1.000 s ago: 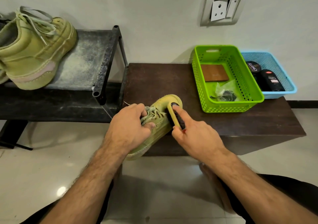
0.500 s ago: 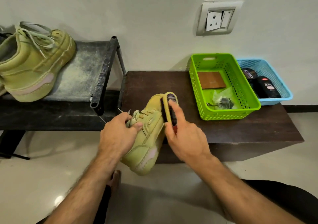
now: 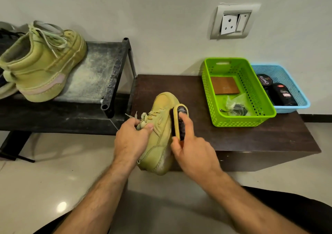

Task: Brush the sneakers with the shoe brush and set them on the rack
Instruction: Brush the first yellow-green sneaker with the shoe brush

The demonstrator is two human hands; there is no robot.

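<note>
Two hands work on one sneaker (image 3: 161, 129) at the near edge of the dark worktop (image 3: 242, 140). The fingers of the right hand (image 3: 194, 153) are curled round the shoe brush (image 3: 180, 121), forefinger laid along its back, so that the bristles press against the sneaker's right flank. The fingers of the left hand (image 3: 132, 140) are curled over the laces and tongue of the same sneaker, thumb on top, steadying it. The sneaker points away from the person; its toe lies over the worktop and its heel overhangs the near edge, above the floor.

Left of this sneaker stands the rack (image 3: 100, 75), a black metal shelf whose top is dusty. The second sneaker (image 3: 43, 66) of the pair rests upright on that shelf, well apart from the first, toe toward the wall. Right of the held sneaker, farther back on the worktop, sits a green basket (image 3: 258, 111) holding a brown card and a crumpled bag; just beyond it is a blue basket (image 3: 301, 104) with dark polish containers.

Progress, as judged from this arrangement: one sneaker appears already placed, roughly half the task. Brushing of the other is under way; finishing it and setting it on the rack beside its mate remain.
</note>
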